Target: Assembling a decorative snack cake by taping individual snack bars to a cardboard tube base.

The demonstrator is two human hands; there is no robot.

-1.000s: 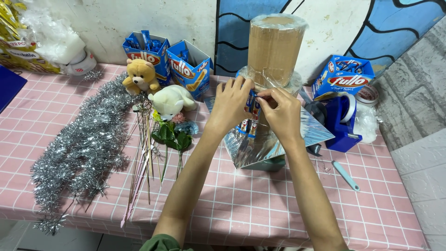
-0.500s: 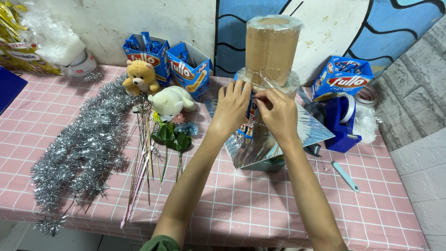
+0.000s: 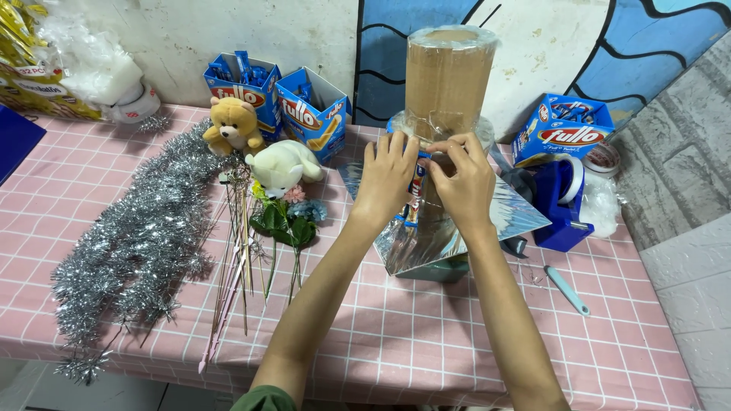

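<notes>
Tall cardboard cylinder [image 3: 449,84] upright at 12 o'clock on the desk [image 3: 426,335], plain brown, wrapped in clear glossy film that shines at the top rim; wider film-covered collar around its lower part; shiny silver foil base [image 3: 426,240] flaring out beneath, corners pointing toward 3 and 6 o'clock. Slim snack stick packet [image 3: 415,194] pressed upright against the cylinder's front, blue with red and white, lower end reaching down to the foil. Left hand [image 3: 388,179] laid flat on the packet from 9 o'clock, fingers extended upward, not curled; right hand [image 3: 463,183] at 3 o'clock of it, thumb and fingertips pinched at the packet's top edge against the collar; the two hands touching each other over the packet.

Silver tinsel garland [image 3: 137,243] sprawled at 9 o'clock on the pink checked cloth; yellow teddy bear [image 3: 232,125] and white plush bear [image 3: 283,167] near 10 o'clock, just beside each other; thin wooden skewers [image 3: 236,259] and artificial flowers with green leaves [image 3: 285,221] lying between tinsel and left forearm. Two open blue snack boxes [image 3: 304,110] at 11 o'clock against the wall; another blue box [image 3: 567,129] at 2 o'clock; blue tape dispenser [image 3: 562,202] at 3 o'clock; small light-blue cutter [image 3: 566,289] at 4 o'clock, well apart from the hands.
</notes>
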